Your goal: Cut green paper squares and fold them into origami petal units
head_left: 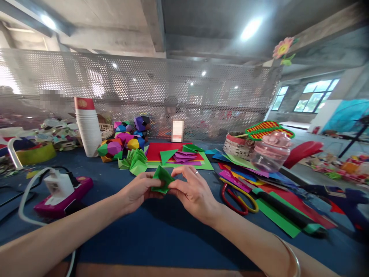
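Observation:
A folded piece of green paper (162,178) is pinched between both my hands just above the blue table (161,234). My left hand (137,191) grips its left side, and my right hand (193,191), with a ring on one finger, grips its right side. Just beyond them lies a pile of folded green paper units (135,160). Purple folded pieces (186,157) rest on red and green sheets (157,151).
Red and yellow scissors (238,200) lie right of my right hand, beside loose coloured sheets (276,215). A pink-lidded bottle (270,152) and a woven basket (235,146) stand at the right. A cup stack (88,125), paper balls (123,140) and a charger on a pink box (62,191) are on the left.

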A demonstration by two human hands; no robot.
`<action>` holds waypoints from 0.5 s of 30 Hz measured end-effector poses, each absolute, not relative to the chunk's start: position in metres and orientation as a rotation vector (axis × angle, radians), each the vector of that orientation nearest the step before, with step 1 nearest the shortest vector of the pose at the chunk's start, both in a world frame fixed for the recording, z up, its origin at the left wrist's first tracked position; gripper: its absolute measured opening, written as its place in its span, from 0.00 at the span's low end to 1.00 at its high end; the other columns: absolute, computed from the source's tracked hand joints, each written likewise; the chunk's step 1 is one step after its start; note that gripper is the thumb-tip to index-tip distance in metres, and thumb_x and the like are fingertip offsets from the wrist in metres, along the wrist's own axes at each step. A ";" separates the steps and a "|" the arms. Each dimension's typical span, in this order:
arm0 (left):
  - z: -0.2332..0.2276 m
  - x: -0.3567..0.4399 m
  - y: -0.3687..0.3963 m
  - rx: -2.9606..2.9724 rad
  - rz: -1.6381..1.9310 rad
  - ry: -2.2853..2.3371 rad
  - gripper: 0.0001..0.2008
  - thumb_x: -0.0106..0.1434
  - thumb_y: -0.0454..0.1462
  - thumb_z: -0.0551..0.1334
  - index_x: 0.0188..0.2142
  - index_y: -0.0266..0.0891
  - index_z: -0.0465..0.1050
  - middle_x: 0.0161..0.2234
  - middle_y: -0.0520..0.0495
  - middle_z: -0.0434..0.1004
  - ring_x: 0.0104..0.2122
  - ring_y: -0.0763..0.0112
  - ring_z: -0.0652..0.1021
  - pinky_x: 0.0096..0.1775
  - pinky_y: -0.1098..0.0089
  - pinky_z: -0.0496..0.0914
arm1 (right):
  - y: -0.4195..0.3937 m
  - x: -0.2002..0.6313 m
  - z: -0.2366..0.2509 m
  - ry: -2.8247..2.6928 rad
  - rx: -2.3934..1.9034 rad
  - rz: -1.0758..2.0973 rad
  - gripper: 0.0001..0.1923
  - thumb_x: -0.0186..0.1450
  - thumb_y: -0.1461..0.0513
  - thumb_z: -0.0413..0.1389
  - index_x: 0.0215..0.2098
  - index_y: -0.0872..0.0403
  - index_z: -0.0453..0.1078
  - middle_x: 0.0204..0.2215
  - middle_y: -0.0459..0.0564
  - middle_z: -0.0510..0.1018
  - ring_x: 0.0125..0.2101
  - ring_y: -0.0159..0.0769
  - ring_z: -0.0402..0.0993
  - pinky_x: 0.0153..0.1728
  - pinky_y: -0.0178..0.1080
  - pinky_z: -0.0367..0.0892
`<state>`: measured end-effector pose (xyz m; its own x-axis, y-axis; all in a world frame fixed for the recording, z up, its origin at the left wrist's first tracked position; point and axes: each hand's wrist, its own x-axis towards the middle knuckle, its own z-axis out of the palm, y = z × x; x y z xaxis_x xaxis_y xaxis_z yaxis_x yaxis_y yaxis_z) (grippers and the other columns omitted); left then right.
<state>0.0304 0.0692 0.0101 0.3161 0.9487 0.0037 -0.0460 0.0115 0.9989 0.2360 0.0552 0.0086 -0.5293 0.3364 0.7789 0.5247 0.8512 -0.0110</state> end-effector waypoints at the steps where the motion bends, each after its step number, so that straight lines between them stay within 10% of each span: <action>1: 0.010 0.032 0.068 1.298 0.976 0.943 0.11 0.52 0.39 0.71 0.34 0.34 0.79 0.30 0.44 0.83 0.29 0.67 0.81 0.32 0.70 0.77 | 0.055 0.236 0.009 -2.171 -0.613 -0.295 0.08 0.73 0.62 0.58 0.37 0.52 0.78 0.44 0.54 0.76 0.43 0.41 0.72 0.45 0.43 0.71; 9: 0.009 0.036 0.066 1.384 1.004 0.947 0.10 0.50 0.38 0.70 0.29 0.36 0.74 0.25 0.50 0.79 0.27 0.68 0.80 0.30 0.71 0.73 | 0.055 0.232 0.001 -2.132 -0.658 -0.065 0.01 0.71 0.63 0.59 0.40 0.51 0.74 0.44 0.53 0.76 0.45 0.42 0.73 0.46 0.46 0.71; 15: 0.004 0.035 0.068 1.476 1.068 0.948 0.09 0.48 0.36 0.69 0.31 0.36 0.75 0.26 0.50 0.80 0.27 0.68 0.80 0.32 0.69 0.74 | 0.057 0.225 -0.006 -1.813 -1.000 0.477 0.22 0.60 0.60 0.69 0.48 0.51 0.66 0.42 0.52 0.79 0.42 0.43 0.77 0.39 0.43 0.73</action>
<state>0.0350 0.0679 0.0043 0.2921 0.9463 0.1383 0.0256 -0.1523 0.9880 0.2247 0.0573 -0.0058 -0.1876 0.8038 0.5645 0.4222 0.5849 -0.6925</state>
